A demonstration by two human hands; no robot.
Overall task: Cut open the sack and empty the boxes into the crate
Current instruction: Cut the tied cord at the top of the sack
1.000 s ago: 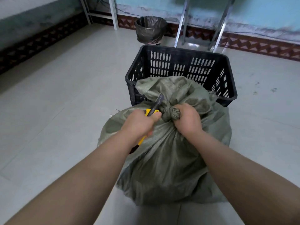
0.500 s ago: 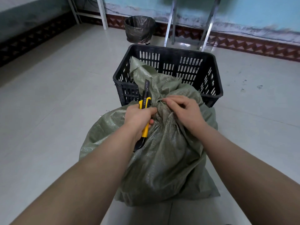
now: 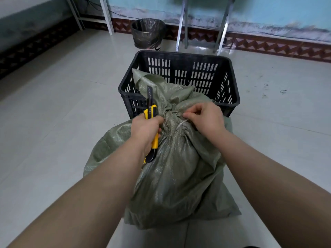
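Observation:
A full grey-green woven sack (image 3: 172, 172) stands on the floor in front of me, its neck tied off and its loose top flopped over the near rim of a black slotted plastic crate (image 3: 180, 76). My left hand (image 3: 146, 129) grips a yellow and black utility knife (image 3: 151, 122) just left of the sack's neck, blade out and pointing up. My right hand (image 3: 206, 119) pinches the tie at the neck with thumb and fingertips. The boxes are hidden inside the sack.
A small bin lined with a black bag (image 3: 147, 33) stands behind the crate by the wall. Metal legs of a frame (image 3: 182, 24) rise behind the crate, and white legs (image 3: 106, 15) stand at the back left. Pale tiled floor surrounds the sack.
My right hand has let go of its full grasp on the knot and now pinches the tie. The knife has swung from slanted to upright beside the neck. The sack's top fell toward the crate.

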